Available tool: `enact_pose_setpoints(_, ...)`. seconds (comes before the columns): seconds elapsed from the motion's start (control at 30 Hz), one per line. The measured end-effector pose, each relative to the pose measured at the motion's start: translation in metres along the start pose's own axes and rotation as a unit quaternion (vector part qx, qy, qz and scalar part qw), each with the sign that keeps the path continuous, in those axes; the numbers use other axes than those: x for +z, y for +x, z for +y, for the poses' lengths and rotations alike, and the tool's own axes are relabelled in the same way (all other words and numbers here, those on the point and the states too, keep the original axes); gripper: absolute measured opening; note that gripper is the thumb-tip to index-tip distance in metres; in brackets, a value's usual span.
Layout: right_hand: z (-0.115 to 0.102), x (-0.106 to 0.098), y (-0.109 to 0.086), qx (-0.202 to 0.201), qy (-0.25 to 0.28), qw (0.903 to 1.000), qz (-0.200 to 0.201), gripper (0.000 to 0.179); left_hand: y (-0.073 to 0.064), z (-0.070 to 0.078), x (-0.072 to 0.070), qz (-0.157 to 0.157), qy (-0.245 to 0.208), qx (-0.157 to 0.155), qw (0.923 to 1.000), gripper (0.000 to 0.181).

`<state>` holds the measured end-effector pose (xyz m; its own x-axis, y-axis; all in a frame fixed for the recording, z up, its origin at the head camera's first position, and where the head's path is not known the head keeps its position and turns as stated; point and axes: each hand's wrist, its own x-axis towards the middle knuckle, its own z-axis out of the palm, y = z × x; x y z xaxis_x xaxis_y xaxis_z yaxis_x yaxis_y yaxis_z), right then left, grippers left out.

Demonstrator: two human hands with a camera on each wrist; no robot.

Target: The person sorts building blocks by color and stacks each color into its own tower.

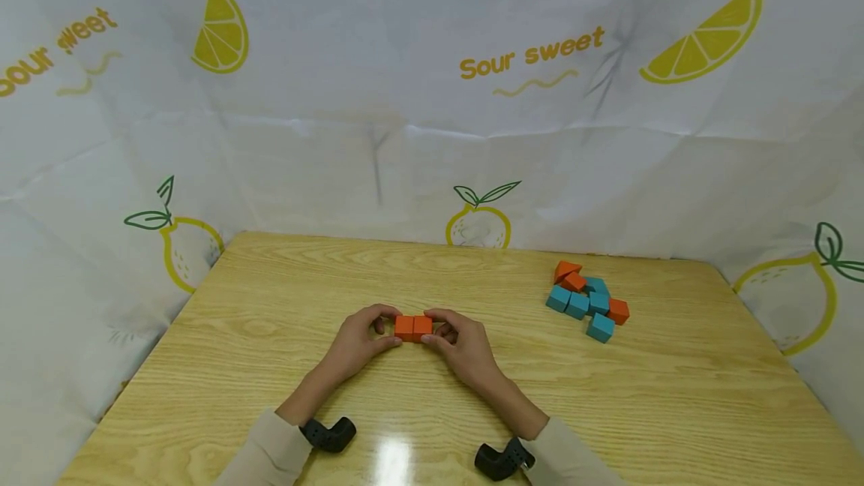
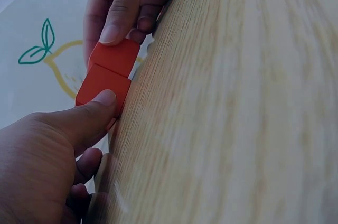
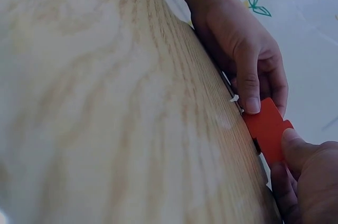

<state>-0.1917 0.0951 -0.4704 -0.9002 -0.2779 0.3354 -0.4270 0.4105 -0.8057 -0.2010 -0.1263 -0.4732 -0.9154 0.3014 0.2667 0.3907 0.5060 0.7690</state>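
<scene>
Two orange cube blocks sit side by side on the wooden table, their faces together. My left hand (image 1: 355, 340) pinches the left orange block (image 1: 403, 328) between thumb and fingers. On the other side, my right hand (image 1: 467, 345) pinches the right orange block (image 1: 422, 327) the same way. Seen from the left wrist, the left thumb (image 2: 100, 102) lies flat against the near face of its block. The right wrist view shows the pair of orange blocks (image 3: 265, 129) between both hands, with the fingers behind them partly hidden.
To the right on the table (image 1: 675, 373) lies a loose cluster of several blue blocks (image 1: 577, 304) and orange blocks (image 1: 618, 312). One blue block (image 1: 600, 328) is nearest the front. A white lemon-print cloth (image 1: 378, 171) stands behind the table and along its sides.
</scene>
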Motion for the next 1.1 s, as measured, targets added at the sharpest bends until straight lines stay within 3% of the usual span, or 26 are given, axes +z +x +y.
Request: enact_pose_setpoints(1.1,0.0024,-0.0003,-0.0001,0.014,-0.017,0.9995,-0.024,0.04,0.0002,-0.0004,0.0007,-0.002,-0.002,-0.017,0.9999,0.036)
